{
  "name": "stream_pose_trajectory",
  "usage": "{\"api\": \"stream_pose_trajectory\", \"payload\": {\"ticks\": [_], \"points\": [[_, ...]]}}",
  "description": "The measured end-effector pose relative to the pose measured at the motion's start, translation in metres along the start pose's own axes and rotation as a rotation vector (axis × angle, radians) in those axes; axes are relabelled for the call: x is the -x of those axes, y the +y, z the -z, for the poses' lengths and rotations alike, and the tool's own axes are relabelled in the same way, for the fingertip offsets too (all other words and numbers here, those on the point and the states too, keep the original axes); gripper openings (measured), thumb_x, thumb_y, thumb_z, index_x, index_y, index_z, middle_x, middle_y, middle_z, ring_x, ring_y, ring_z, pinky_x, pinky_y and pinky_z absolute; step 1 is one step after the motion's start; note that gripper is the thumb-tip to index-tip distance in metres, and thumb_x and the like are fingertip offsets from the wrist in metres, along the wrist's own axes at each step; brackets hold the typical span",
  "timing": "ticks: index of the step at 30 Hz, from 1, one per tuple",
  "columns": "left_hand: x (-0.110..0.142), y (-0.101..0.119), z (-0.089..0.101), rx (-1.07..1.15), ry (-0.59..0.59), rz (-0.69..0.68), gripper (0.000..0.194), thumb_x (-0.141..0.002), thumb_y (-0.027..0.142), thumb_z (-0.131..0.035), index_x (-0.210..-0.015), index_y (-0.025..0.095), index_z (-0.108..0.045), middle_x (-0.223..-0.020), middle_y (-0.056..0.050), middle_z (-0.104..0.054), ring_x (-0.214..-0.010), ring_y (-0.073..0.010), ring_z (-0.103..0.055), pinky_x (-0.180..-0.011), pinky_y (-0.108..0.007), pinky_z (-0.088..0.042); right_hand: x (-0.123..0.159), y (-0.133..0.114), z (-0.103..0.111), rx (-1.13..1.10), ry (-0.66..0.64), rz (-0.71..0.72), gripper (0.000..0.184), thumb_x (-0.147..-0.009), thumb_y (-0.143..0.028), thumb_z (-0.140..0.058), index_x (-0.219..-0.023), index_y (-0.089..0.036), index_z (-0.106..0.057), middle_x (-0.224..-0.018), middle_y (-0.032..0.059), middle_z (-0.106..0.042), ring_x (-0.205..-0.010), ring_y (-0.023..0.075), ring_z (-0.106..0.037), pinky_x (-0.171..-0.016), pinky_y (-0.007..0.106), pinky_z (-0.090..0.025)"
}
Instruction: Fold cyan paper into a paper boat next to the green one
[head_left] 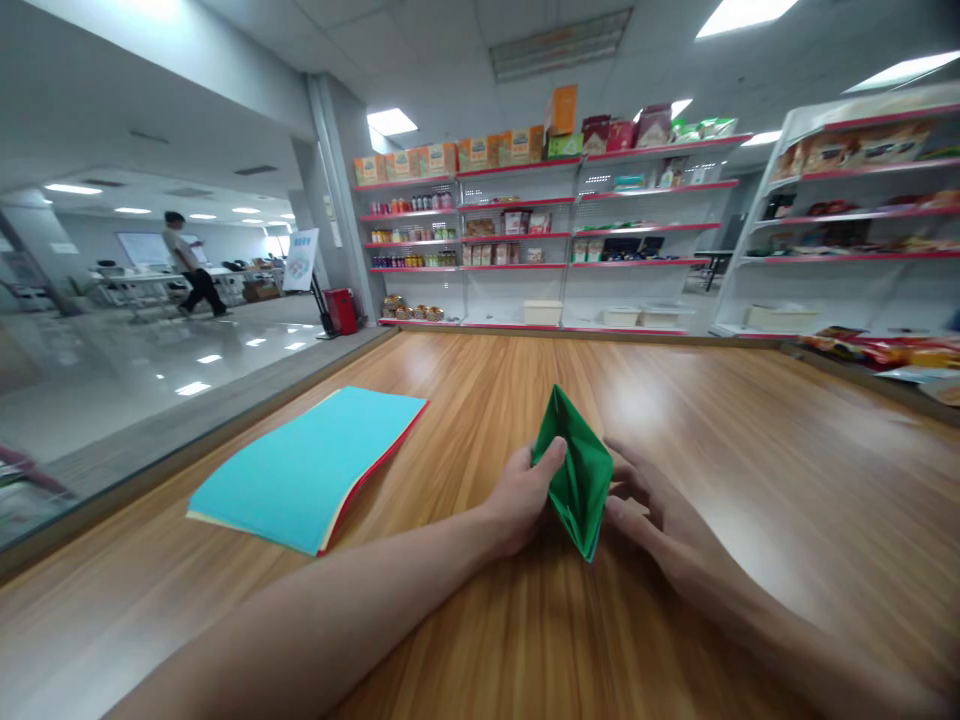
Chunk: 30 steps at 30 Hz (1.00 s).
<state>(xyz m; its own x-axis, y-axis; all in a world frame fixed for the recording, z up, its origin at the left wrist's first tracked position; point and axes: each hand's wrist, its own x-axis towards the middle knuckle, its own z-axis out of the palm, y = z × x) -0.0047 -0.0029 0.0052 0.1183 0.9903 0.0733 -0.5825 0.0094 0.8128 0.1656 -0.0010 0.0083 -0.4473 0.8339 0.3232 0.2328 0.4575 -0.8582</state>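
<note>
A green folded paper (589,465), creased into a diamond shape with its middle parted, is held upright above the wooden table. My left hand (525,495) is closed on its left side, the thumb pressed over the near edge and the other fingers partly hidden behind. On the right, my right hand (664,520) has its fingers apart and curved beside the paper's right edge. Some of its fingertips are close to or touching the paper; which, I cannot tell. To the left lies a stack of coloured paper (319,460), light blue on top, with yellow and red edges showing underneath.
The wood-grain table (480,640) has a raised rim along its left and far sides. Shelves (517,265) with boxes, bottles and packets stand beyond it. Colourful packets (885,350) lie at the far right. A person (191,265) walks in the background left.
</note>
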Motion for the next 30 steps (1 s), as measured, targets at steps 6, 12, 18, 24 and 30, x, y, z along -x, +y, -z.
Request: {"api": "stream_pose_trajectory", "payload": {"ticks": [6, 12, 18, 24, 30], "points": [[0.002, 0.005, -0.002, 0.004, -0.004, 0.013, 0.042, -0.07, 0.044, -0.072, -0.091, 0.011, -0.06, -0.077, -0.007, -0.066, -0.075, -0.0203, -0.064, -0.074, -0.031, -0.048, 0.002, -0.004, 0.0, 0.081, -0.027, 0.009, 0.064, -0.086, -0.043, -0.052, -0.141, -0.025, -0.024, -0.115, 0.0108, -0.054, -0.093, 0.0219, -0.059, -0.075, 0.036, -0.052], [0.003, 0.005, -0.002, -0.02, 0.004, 0.001, 0.04, -0.068, 0.042, -0.074, -0.09, 0.012, -0.061, -0.077, -0.006, -0.065, -0.072, -0.0188, -0.064, -0.071, -0.03, -0.048, 0.006, -0.002, -0.001, 0.165, -0.037, 0.072, 0.069, -0.083, -0.04, -0.057, -0.142, -0.029, -0.022, -0.104, 0.009, -0.053, -0.078, 0.0194, -0.059, -0.06, 0.033, -0.053], [0.003, 0.005, -0.002, -0.098, -0.019, -0.014, 0.038, -0.072, 0.044, -0.07, -0.086, 0.01, -0.06, -0.071, -0.005, -0.063, -0.06, -0.0152, -0.059, -0.062, -0.029, -0.047, 0.008, -0.008, -0.003, 0.279, -0.095, 0.193, 0.063, -0.076, -0.038, -0.066, -0.132, -0.028, -0.038, -0.109, 0.0101, -0.05, -0.081, 0.0209, -0.058, -0.059, 0.032, -0.051], [0.002, 0.003, -0.002, -0.171, 0.036, -0.05, 0.042, -0.069, 0.048, -0.07, -0.084, 0.01, -0.061, -0.071, -0.005, -0.063, -0.062, -0.0164, -0.06, -0.065, -0.03, -0.046, 0.008, -0.009, -0.003, 0.385, -0.127, 0.197, 0.064, -0.067, -0.044, -0.073, -0.121, -0.024, -0.045, -0.106, 0.0099, -0.05, -0.081, 0.0223, -0.057, -0.063, 0.034, -0.049], [0.0, -0.002, -0.005, -0.107, 0.094, -0.066, 0.036, -0.07, 0.041, -0.072, -0.087, 0.011, -0.061, -0.078, -0.006, -0.065, -0.068, -0.0161, -0.06, -0.068, -0.029, -0.048, 0.01, -0.01, 0.0, 0.372, -0.1, 0.19, 0.053, -0.073, -0.043, -0.068, -0.116, -0.022, -0.046, -0.108, 0.0088, -0.051, -0.082, 0.0196, -0.056, -0.068, 0.033, -0.048]]}}
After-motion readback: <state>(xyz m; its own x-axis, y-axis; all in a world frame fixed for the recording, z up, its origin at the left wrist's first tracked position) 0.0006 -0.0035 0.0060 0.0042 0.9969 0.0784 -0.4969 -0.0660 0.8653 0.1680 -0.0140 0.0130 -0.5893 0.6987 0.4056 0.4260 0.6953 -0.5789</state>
